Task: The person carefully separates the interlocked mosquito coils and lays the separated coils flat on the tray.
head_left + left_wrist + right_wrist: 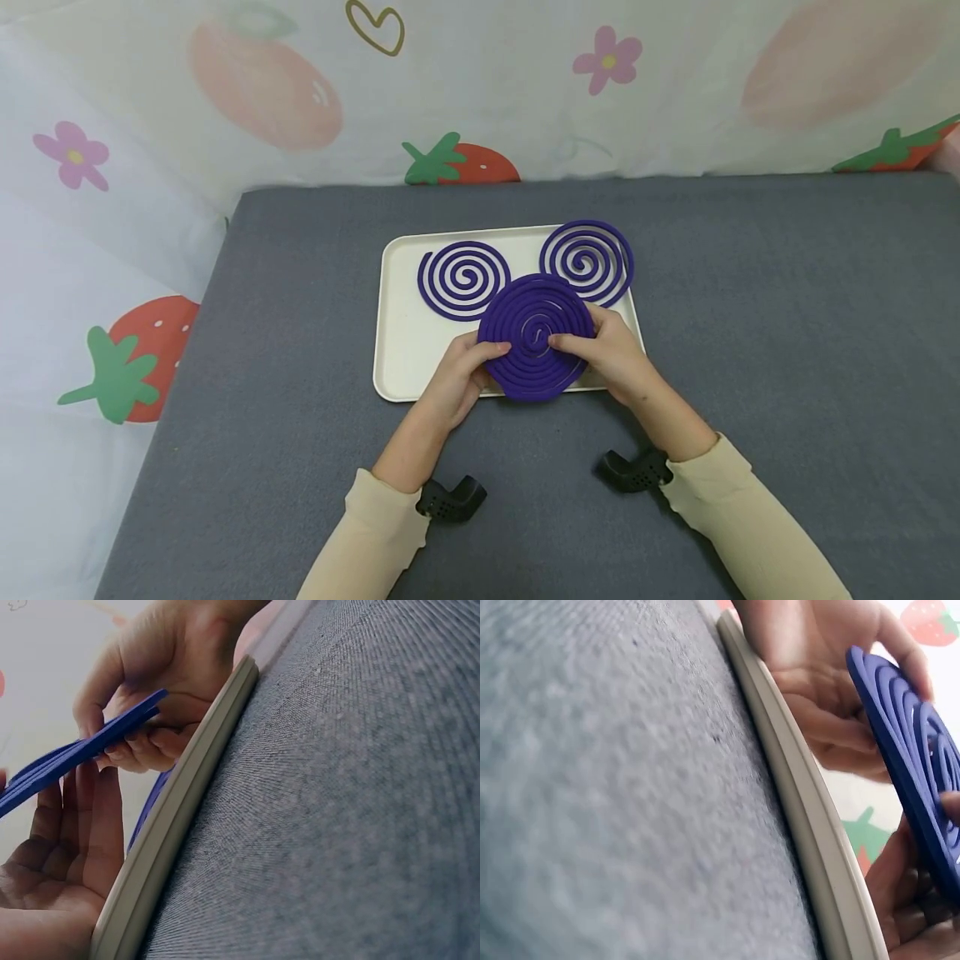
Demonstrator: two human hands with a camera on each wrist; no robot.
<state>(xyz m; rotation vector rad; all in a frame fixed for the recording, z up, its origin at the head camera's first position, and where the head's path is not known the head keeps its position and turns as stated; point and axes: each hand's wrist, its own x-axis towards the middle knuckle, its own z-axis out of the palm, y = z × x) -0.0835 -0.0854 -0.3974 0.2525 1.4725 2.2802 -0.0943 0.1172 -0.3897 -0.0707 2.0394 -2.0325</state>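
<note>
A purple mosquito coil (528,321), its turns packed close together, is held tilted above the front part of a white tray (405,350). My left hand (459,371) pinches its left edge, thumb on the face and fingers behind. On the other side my right hand (618,350) grips the right edge, its thumb reaching toward the centre. Slightly separated layers show along the coil's edge (97,746) in the left wrist view. Behind it on the tray lie two looser purple spirals, a left coil (430,292) and a right coil (624,267) that overhangs the tray's right rim.
The tray stands on a grey cloth-covered table (750,333). A white curtain (480,83) printed with fruit and flowers hangs behind and on the left. Black wrist devices sit at the left cuff (453,500) and the right cuff (637,471).
</note>
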